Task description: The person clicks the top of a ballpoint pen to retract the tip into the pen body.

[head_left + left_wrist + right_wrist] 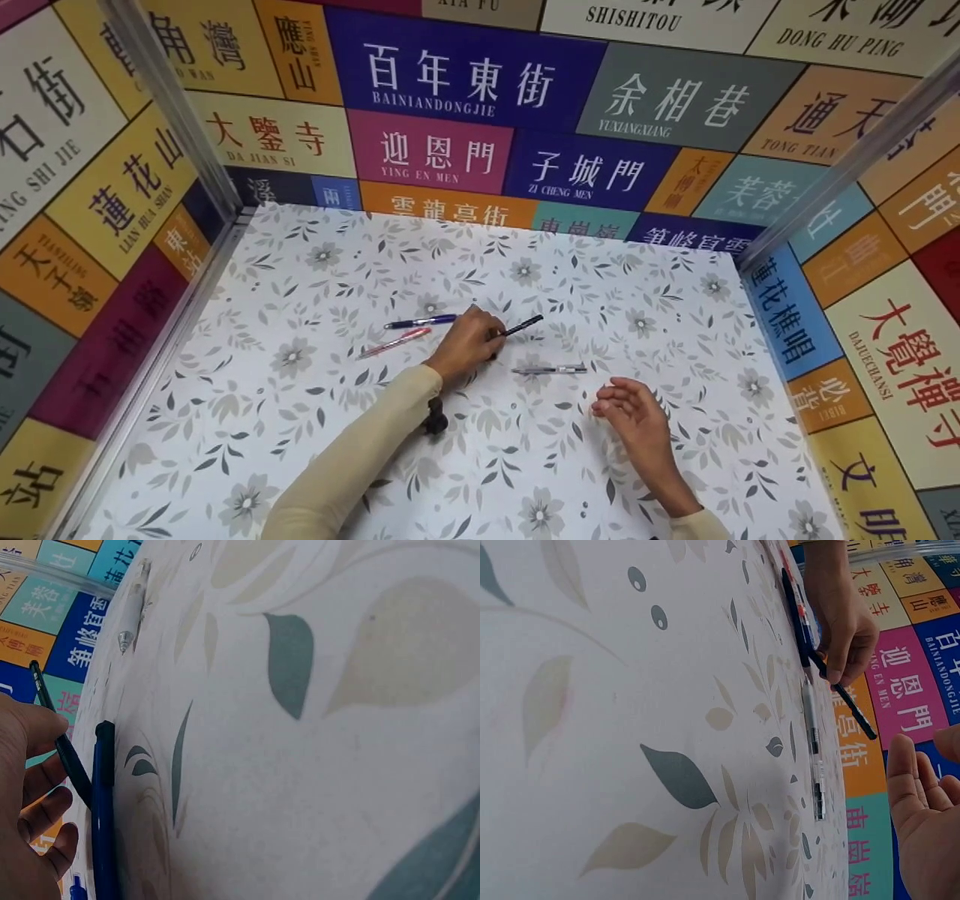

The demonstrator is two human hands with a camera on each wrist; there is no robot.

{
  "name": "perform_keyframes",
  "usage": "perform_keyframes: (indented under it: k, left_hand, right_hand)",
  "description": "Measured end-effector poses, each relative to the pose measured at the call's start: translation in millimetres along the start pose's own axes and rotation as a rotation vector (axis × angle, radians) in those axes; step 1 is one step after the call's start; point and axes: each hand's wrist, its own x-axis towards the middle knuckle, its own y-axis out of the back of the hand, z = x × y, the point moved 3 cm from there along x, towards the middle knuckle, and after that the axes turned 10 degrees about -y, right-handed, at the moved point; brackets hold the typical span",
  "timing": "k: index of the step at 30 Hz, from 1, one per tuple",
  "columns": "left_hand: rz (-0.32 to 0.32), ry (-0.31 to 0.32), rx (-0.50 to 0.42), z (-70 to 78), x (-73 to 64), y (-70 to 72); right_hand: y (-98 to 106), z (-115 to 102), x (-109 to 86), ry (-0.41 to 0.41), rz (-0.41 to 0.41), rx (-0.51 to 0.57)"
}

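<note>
In the head view my left hand (466, 346) pinches a slim black pen (523, 325) between thumb and fingers, its far end pointing up and right. A blue pen (420, 322) lies on the table beside that hand, partly behind it. Just below it is a red pen (395, 343) with a clear barrel. To the right lies a clear pen (550, 369) with a dark end. My right hand (636, 420) is held in front of the clear pen with loosely bent fingers, holding nothing. In the right wrist view, the black pen (855, 714) slants from the left fingers.
A white cloth (360, 420) with grey flowers and leaves covers the table. Colourful panels (469, 64) with printed characters stand behind and on both sides, with clear corner posts (180, 105) between them.
</note>
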Motion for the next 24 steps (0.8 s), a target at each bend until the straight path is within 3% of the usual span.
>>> perform_keyframes:
  k: [5, 8, 13, 24]
  left_hand:
    - [0.027, -0.038, 0.034, -8.7, 1.4, -9.1]
    - [0.002, 0.005, 0.029, 0.6, 2.4, -4.6]
    - [-0.02, 0.034, 0.048, 0.4, 2.6, -5.3]
    - [-0.021, 0.061, 0.074, -3.6, 1.4, -8.6]
  right_hand:
    - [3, 1, -0.8, 0.009, -0.011, 0.003]
    - [5, 2, -1.2, 0.021, -0.02, 0.018]
    - [6, 2, -1.1, 0.046, -0.032, 0.026]
    - [5, 2, -1.3, -0.022, 0.011, 0.006]
